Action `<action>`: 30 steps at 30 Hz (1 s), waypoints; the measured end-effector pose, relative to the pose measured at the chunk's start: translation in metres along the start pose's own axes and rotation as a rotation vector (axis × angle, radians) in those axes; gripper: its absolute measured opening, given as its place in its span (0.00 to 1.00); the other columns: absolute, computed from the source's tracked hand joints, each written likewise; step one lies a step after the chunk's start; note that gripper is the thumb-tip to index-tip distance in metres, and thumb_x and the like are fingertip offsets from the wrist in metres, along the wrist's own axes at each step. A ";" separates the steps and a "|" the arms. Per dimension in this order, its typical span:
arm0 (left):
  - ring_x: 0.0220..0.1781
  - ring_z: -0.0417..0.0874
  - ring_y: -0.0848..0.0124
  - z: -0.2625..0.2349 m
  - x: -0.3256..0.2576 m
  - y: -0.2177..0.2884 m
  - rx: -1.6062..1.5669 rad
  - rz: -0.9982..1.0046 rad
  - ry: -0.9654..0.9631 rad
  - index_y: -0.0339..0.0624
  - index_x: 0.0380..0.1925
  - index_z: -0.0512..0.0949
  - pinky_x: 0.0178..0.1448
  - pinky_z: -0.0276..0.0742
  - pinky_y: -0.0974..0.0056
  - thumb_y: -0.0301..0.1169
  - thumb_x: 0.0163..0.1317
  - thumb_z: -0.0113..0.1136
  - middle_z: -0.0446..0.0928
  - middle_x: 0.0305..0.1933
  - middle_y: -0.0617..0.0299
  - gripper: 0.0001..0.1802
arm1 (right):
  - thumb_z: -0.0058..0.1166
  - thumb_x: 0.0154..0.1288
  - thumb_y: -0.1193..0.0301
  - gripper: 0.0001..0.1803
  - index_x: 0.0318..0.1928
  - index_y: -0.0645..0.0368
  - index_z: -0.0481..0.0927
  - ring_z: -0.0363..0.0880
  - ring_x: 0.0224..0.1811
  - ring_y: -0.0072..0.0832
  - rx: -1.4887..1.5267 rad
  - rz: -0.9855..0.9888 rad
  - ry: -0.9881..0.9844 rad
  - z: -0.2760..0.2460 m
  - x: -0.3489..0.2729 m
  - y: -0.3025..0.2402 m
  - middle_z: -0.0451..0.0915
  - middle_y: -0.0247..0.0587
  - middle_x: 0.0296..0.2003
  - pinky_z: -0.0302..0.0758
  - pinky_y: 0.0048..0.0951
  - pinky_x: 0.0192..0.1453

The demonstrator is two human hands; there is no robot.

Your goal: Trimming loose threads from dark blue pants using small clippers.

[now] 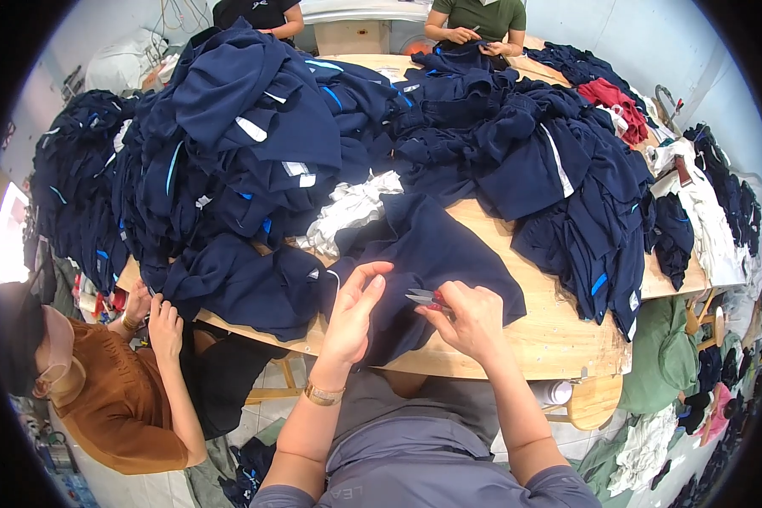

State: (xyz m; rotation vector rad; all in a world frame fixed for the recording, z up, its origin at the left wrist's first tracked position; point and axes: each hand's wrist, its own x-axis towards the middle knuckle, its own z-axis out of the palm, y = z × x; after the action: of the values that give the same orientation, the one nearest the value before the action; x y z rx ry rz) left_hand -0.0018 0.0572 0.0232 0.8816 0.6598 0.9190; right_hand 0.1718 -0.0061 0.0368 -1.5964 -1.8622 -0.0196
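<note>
My right hand (470,317) is closed around a pair of small thread snips (426,298) with red handles, the metal blades pointing left toward my other hand. My left hand (356,311) is raised with its fingers stretched out, and no thing shows in it. Beneath both hands a navy blue garment (457,245) lies spread over the table's front edge. A thin white strip curves beside the left fingertips. Whether any thread runs between the hands is too fine to make out.
Big heaps of navy garments (229,102) cover the wooden table (559,339), with a white cloth bundle (356,207) amid them. A co-worker in a brown shirt (118,398) handles navy cloth at the left. Two more people work at the far side. A red cloth (614,106) lies far right.
</note>
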 end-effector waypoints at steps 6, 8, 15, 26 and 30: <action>0.46 0.65 0.83 -0.001 0.001 0.007 0.102 -0.001 -0.048 0.38 0.48 0.71 0.54 0.59 0.76 0.33 0.67 0.49 0.70 0.46 0.68 0.14 | 0.64 0.48 0.58 0.18 0.22 0.54 0.70 0.71 0.17 0.32 -0.059 -0.054 -0.057 -0.008 0.005 0.004 0.71 0.34 0.17 0.65 0.29 0.25; 0.46 0.65 0.83 0.000 0.004 0.010 0.169 0.006 -0.092 0.37 0.48 0.71 0.54 0.59 0.76 0.33 0.67 0.48 0.70 0.45 0.68 0.14 | 0.64 0.48 0.58 0.18 0.22 0.54 0.70 0.71 0.16 0.32 -0.079 -0.075 -0.065 -0.013 0.008 0.008 0.70 0.33 0.16 0.65 0.29 0.25; 0.46 0.67 0.82 -0.002 0.008 0.017 0.246 0.015 -0.111 0.37 0.48 0.71 0.53 0.62 0.75 0.32 0.66 0.50 0.71 0.47 0.66 0.14 | 0.68 0.47 0.69 0.15 0.31 0.60 0.74 0.71 0.15 0.22 0.424 0.074 -0.106 -0.017 0.014 0.012 0.75 0.38 0.20 0.65 0.20 0.20; 0.53 0.71 0.79 -0.003 0.011 -0.009 0.124 -0.100 -0.236 0.38 0.52 0.69 0.59 0.65 0.72 0.28 0.65 0.48 0.72 0.50 0.64 0.16 | 0.64 0.50 0.78 0.10 0.36 0.60 0.82 0.71 0.19 0.14 0.705 0.064 -0.070 0.018 0.002 0.007 0.81 0.36 0.24 0.68 0.18 0.24; 0.50 0.74 0.79 -0.004 0.014 -0.012 0.009 -0.157 -0.268 0.36 0.49 0.72 0.58 0.67 0.74 0.29 0.66 0.48 0.75 0.47 0.64 0.13 | 0.62 0.53 0.77 0.06 0.34 0.63 0.81 0.74 0.23 0.15 0.793 0.293 -0.098 0.018 -0.001 0.009 0.81 0.37 0.24 0.69 0.17 0.29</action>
State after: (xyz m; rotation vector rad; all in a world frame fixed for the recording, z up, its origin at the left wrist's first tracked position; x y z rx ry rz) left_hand 0.0064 0.0673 0.0089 0.9281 0.4940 0.6438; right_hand 0.1715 0.0034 0.0187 -1.2766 -1.4037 0.8310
